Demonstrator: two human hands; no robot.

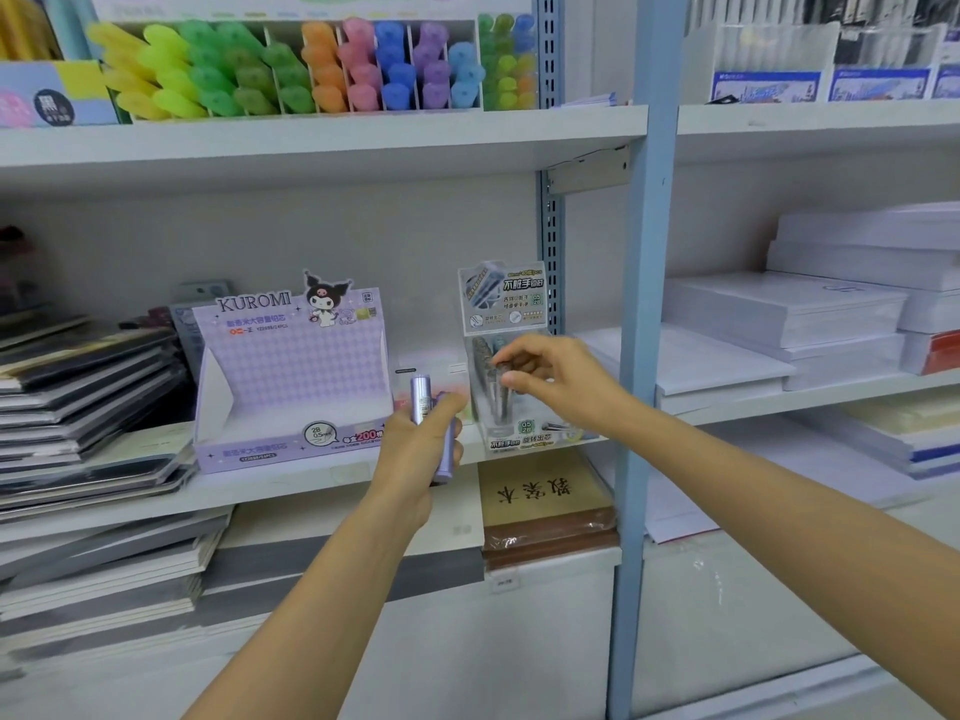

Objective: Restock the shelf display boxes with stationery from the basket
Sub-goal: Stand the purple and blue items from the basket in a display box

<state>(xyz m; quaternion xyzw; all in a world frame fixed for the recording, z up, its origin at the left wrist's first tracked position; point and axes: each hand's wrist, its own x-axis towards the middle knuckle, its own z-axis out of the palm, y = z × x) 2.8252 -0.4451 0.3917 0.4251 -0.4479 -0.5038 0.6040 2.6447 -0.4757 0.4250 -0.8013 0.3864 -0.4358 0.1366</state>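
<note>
Now right hand (545,376) pinches grey plastic tube (500,365) at clear box (511,439) beside lilac Kuromi carton (291,366); left hand (415,454) grips lilac tubes (421,394), likely carton-bound next.

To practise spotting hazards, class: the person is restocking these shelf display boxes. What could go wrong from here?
1. The left hand grips the purple tubes in a bunch; one might slip and drop.
2. The right hand pinches a grey tube at the grey display box, which stands near the shelf edge; a push could tip it.
3. The purple tubes could be misplaced there instead of in the Kuromi box.
</note>
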